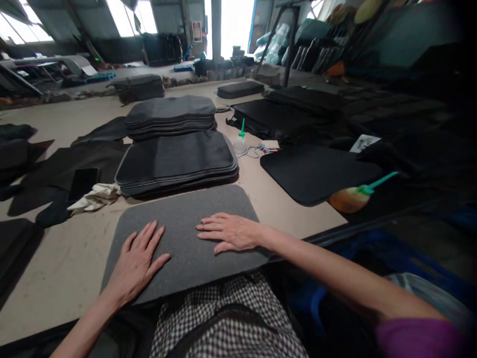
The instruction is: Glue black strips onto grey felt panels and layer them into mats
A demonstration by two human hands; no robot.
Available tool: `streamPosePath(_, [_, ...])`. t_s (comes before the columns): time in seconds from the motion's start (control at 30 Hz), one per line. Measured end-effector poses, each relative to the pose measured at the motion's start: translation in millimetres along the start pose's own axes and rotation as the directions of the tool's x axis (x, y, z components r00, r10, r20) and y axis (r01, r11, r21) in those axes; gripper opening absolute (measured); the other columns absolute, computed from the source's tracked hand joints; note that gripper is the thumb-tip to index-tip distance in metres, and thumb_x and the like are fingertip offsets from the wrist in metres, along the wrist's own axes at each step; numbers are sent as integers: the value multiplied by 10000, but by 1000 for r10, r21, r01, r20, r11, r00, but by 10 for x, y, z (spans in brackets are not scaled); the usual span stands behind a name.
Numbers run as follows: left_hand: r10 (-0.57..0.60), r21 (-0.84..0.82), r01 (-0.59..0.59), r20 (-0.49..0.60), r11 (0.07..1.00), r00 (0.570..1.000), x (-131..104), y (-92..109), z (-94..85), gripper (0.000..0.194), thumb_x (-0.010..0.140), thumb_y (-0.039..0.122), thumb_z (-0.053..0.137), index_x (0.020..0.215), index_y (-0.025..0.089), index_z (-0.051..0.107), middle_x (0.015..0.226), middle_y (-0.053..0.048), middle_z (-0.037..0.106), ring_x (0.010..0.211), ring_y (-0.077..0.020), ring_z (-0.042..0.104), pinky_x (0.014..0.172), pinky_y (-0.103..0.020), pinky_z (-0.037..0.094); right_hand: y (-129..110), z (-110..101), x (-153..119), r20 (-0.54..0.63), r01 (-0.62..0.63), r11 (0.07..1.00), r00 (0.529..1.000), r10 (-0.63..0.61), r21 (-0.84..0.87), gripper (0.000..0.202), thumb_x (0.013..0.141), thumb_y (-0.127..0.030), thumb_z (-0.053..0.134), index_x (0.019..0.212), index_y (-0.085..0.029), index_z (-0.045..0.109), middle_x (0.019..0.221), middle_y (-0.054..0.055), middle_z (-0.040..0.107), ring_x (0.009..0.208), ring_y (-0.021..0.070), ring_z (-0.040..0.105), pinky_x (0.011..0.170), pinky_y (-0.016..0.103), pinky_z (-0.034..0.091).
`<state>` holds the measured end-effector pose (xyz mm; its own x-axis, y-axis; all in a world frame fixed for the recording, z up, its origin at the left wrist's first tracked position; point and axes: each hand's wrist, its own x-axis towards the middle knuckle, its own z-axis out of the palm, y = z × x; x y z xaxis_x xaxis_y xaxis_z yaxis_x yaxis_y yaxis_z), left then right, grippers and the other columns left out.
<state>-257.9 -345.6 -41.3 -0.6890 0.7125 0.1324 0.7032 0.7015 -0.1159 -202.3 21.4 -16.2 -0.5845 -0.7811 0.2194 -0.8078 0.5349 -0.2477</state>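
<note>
A dark grey rounded panel [182,248] lies flat at the table's front edge, close to my body. My left hand [137,261] rests palm down on its left part, fingers spread. On the right part, my right hand [233,232] lies flat with its fingers stretched out to the left. Neither hand grips anything. Just beyond the panel sits a stack of black rounded panels [177,159], with a second stack [171,114] behind it. Another black panel [316,171] lies to the right of my right hand.
A crumpled white cloth [97,197] and a phone [84,184] lie at left. An orange-filled bottle with a green nozzle [350,200] stands at right, a clear bottle [240,143] near the middle. Dark fabric pieces [74,164] cover parts of the table [55,263].
</note>
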Motion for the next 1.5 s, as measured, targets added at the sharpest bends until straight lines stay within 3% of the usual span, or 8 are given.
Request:
streamPosePath(0.33, [-4, -13, 4, 3, 1000, 1000, -9, -5, -3, 728, 991, 600, 439, 1613, 252, 296, 1687, -100, 272, 1538, -292, 300, 1217, -504, 261, 800, -115, 112, 8, -220, 971, 975, 221, -96, 537, 1087, -427, 536, 1559, -204, 412, 1621, 79, 344, 1511, 209, 264, 1238, 421, 252])
streamPosePath(0.57, [-19, -29, 19, 6, 999, 1000, 0, 32, -66, 719, 989, 625, 427, 1600, 259, 330, 1684, -99, 279, 1533, -295, 310, 1218, -506, 256, 493, -18, -113, -209, -461, 869, 881, 424, -178, 542, 1097, -431, 470, 1529, -105, 442, 1613, 166, 330, 1507, 291, 269, 1227, 507, 268])
streamPosePath(0.7, [-18, -2, 18, 2, 1000, 1000, -8, 39, -66, 723, 998, 626, 406, 1601, 234, 324, 1695, -103, 246, 1541, -289, 291, 1218, -515, 255, 367, 43, -233, -289, -479, 859, 809, 511, 180, 520, 1032, -493, 576, 1449, -184, 566, 1547, 135, 453, 1449, 326, 385, 1210, 565, 283])
streamPosePath(0.83, [-8, 9, 9, -21, 1000, 1000, -25, 22, -13, 722, 995, 630, 407, 1597, 237, 335, 1690, -101, 264, 1534, -292, 307, 1213, -512, 271, 226, 38, -438, -447, -447, 701, 549, 706, 556, 339, 973, -525, 651, 1178, -265, 724, 1273, 63, 686, 1224, 283, 615, 1114, 484, 452])
streamPosePath(1.03, [29, -13, -30, -91, 999, 995, -47, -25, 108, 735, 986, 641, 378, 1599, 238, 333, 1693, -99, 253, 1525, -307, 327, 1209, -539, 273, -119, 175, -1530, -640, -542, 450, -230, 733, 710, 415, 997, -592, 537, 1134, -201, 539, 936, 62, 662, 810, 218, 696, 715, 357, 602])
streamPosePath(1.13, [33, -19, -36, -110, 999, 993, -54, -42, 145, 745, 974, 649, 384, 1593, 235, 352, 1698, -95, 236, 1526, -319, 325, 1212, -550, 264, -166, 109, -2152, -647, -543, 371, -514, 563, 754, 547, 911, -649, 597, 1185, -196, 461, 1005, 67, 610, 889, 224, 673, 843, 412, 586])
streamPosePath(1.27, [6, -11, -7, -90, 1000, 996, -66, -33, 154, 741, 963, 661, 428, 1599, 294, 328, 1699, -58, 235, 1522, -295, 339, 1224, -527, 257, -65, -125, -2626, -610, -531, 308, -630, 480, 790, 802, 666, -672, 803, 1195, -179, 456, 1198, 154, 553, 1132, 327, 608, 1031, 519, 493])
streamPosePath(1.5, [-54, -48, 51, -70, 998, 996, -68, 2, 131, 681, 993, 643, 403, 1601, 364, 272, 1688, -23, 258, 1527, -257, 335, 1234, -490, 251, 303, -310, -2943, -596, -641, 188, -510, 621, 744, 1059, 397, -696, 867, 1255, -199, 494, 1338, 217, 536, 1190, 455, 579, 1081, 564, 442])
